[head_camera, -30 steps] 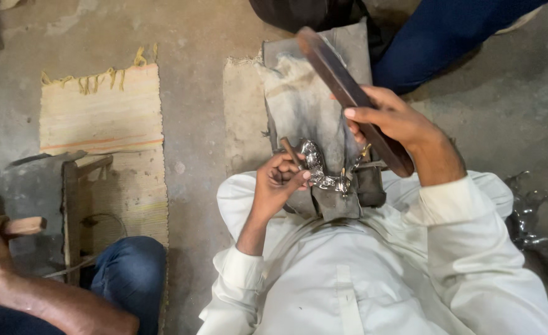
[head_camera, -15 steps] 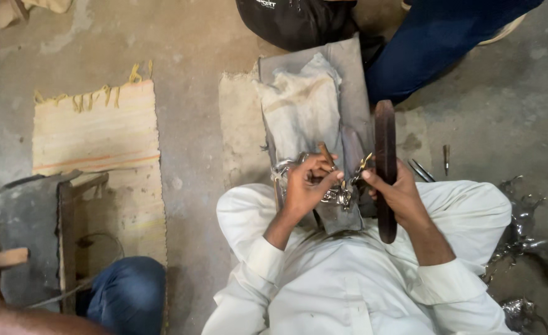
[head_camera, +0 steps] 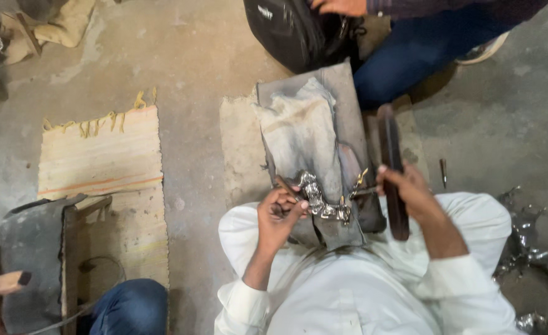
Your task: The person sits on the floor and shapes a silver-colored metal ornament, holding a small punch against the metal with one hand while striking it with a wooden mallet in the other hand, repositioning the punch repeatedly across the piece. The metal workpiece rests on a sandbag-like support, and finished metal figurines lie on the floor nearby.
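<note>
My left hand (head_camera: pixel 280 214) pinches a small brown punch (head_camera: pixel 284 185), its tip set against a shiny silver metal ornament (head_camera: pixel 320 201). The ornament lies on a grey block (head_camera: pixel 348 105) draped with a dirty cloth (head_camera: pixel 302 133), right in front of my white-clad knees. My right hand (head_camera: pixel 410 193) grips a long dark wooden bat (head_camera: pixel 390 155) around its middle. The bat stands nearly upright along the block's right side, close to the ornament's right end.
A striped straw mat (head_camera: pixel 103 161) lies at left on the concrete floor. A black bag (head_camera: pixel 292 31) and another person's blue-jeaned leg (head_camera: pixel 423 49) are beyond the block. At lower left are a grey block (head_camera: pixel 29 248), a wooden handle (head_camera: pixel 4 282) and a jeaned knee (head_camera: pixel 131 307). Shiny metal scraps (head_camera: pixel 528 242) lie at right.
My right hand swung the wooden bat down from a raised slant to beside the ornament. My left hand stayed on the punch at the ornament.
</note>
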